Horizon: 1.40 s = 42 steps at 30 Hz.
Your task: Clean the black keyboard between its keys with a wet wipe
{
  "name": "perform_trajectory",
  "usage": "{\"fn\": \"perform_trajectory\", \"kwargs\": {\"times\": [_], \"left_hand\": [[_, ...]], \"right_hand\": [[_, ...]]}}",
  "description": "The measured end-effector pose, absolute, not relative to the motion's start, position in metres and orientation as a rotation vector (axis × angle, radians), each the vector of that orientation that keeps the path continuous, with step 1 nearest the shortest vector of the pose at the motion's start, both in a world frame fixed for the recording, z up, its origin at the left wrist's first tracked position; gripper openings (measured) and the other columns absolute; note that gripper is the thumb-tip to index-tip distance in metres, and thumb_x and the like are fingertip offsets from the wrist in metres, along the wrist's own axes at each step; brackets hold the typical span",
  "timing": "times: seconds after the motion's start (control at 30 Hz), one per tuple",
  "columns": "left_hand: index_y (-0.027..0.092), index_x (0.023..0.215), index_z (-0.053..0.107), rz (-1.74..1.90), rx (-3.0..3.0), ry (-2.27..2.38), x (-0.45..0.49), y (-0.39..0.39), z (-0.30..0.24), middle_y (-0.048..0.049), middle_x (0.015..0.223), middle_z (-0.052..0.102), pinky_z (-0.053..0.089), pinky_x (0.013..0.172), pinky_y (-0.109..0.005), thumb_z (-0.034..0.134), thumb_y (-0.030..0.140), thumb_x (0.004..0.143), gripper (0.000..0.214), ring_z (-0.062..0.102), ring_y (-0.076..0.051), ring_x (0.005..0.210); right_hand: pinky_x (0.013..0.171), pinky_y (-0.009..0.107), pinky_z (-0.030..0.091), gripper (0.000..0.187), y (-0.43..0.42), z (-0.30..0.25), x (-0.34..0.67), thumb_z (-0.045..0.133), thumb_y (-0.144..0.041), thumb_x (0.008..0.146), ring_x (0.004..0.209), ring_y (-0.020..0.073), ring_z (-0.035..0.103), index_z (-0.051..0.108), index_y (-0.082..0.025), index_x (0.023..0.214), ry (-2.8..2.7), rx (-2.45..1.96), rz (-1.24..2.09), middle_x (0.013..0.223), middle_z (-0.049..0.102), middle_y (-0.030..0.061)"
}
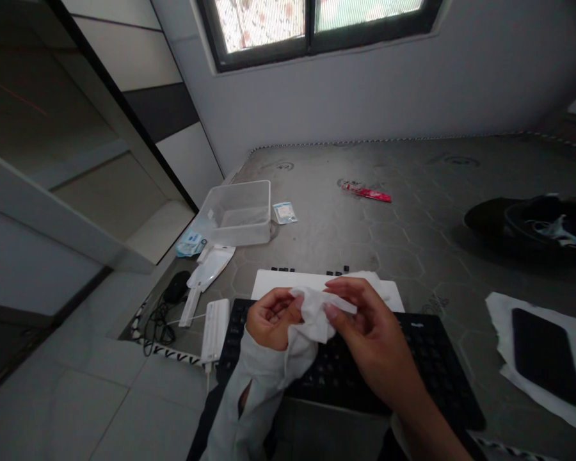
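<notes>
Head view shows your left hand point(272, 318) and right hand point(372, 330), fingers bent and closed, both pinching a crumpled white tissue-like wipe point(315, 315) over the black rectangular keyboard point(336, 379), whose pale marking point(417, 324) at three o'clock is too small to read. From the wipe, a flat blue-and-white packet point(285, 212) lies at eleven o'clock, a slim red-and-white stick-shaped item point(375, 194) at one, their print illegible.

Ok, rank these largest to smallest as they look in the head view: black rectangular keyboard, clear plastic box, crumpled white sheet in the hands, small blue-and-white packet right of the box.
1. Black rectangular keyboard
2. Clear plastic box
3. Crumpled white sheet
4. Small blue-and-white packet
</notes>
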<state>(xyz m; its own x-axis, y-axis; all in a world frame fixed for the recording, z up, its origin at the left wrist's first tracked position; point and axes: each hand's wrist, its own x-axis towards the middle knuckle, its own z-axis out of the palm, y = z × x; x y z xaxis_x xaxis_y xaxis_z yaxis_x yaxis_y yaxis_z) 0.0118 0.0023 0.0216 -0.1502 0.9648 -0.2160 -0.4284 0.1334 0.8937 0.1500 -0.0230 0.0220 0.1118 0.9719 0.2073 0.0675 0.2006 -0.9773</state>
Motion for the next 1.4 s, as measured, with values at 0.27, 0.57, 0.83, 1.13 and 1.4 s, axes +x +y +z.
{"fn": "perform_trajectory", "kwargs": {"times": [0.27, 0.57, 0.83, 1.13, 1.4], "left_hand": [[0.015, 0.069, 0.071, 1.413, 0.709, 1.103, 0.013, 0.002, 0.024, 0.0047, 0.05, 0.067, 0.047, 0.047, -0.013, 0.094, 0.037, 0.049, 0.037, 0.056, -0.004, 0.042], [0.016, 0.065, 0.071, 1.383, 0.768, 1.103, 0.011, 0.001, 0.014, 0.0017, 0.056, 0.07, 0.049, 0.05, -0.016, 0.093, 0.046, 0.048, 0.041, 0.059, -0.007, 0.046], [0.016, 0.073, 0.071, 1.315, 0.815, 1.047, 0.007, 0.002, 0.013, -0.0001, 0.062, 0.071, 0.051, 0.059, -0.017, 0.09, 0.05, 0.054, 0.043, 0.064, -0.01, 0.058], [0.016, 0.089, 0.074, 1.222, 0.846, 0.968, 0.015, -0.003, 0.015, -0.0046, 0.074, 0.076, 0.056, 0.064, -0.02, 0.09, 0.045, 0.058, 0.046, 0.072, -0.015, 0.067], [0.017, 0.064, 0.066, 1.252, 0.937, 1.176, 0.013, -0.002, 0.022, 0.0012, 0.059, 0.071, 0.05, 0.053, -0.016, 0.088, 0.026, 0.055, 0.025, 0.064, -0.009, 0.051]], "right_hand": [[0.088, 0.035, 0.054, 0.014, -0.022, 0.026, 0.155, 0.066, -0.022, 0.089, 0.101, 0.0206, 0.066, 0.072, -0.028, 0.099, -1.575, -1.2, 0.532, 0.109, 0.07, 0.0036], [0.083, 0.032, 0.054, 0.018, -0.02, 0.023, 0.155, 0.07, -0.016, 0.084, 0.093, 0.0189, 0.067, 0.07, -0.027, 0.097, -1.545, -1.139, 0.633, 0.097, 0.072, 0.0008], [0.076, 0.032, 0.055, 0.01, -0.019, 0.025, 0.157, 0.074, -0.022, 0.081, 0.088, 0.0207, 0.067, 0.072, -0.026, 0.09, -1.451, -1.145, 0.707, 0.09, 0.072, 0.0025], [0.084, 0.034, 0.055, 0.035, -0.018, 0.02, 0.162, 0.062, -0.017, 0.088, 0.097, 0.0197, 0.065, 0.072, -0.035, 0.116, -1.579, -1.167, 0.666, 0.104, 0.068, 0.0035], [0.092, 0.038, 0.053, 0.035, -0.019, 0.027, 0.162, 0.058, -0.018, 0.09, 0.104, 0.022, 0.066, 0.071, -0.032, 0.119, -1.722, -1.178, 0.632, 0.111, 0.072, 0.0029]]}}
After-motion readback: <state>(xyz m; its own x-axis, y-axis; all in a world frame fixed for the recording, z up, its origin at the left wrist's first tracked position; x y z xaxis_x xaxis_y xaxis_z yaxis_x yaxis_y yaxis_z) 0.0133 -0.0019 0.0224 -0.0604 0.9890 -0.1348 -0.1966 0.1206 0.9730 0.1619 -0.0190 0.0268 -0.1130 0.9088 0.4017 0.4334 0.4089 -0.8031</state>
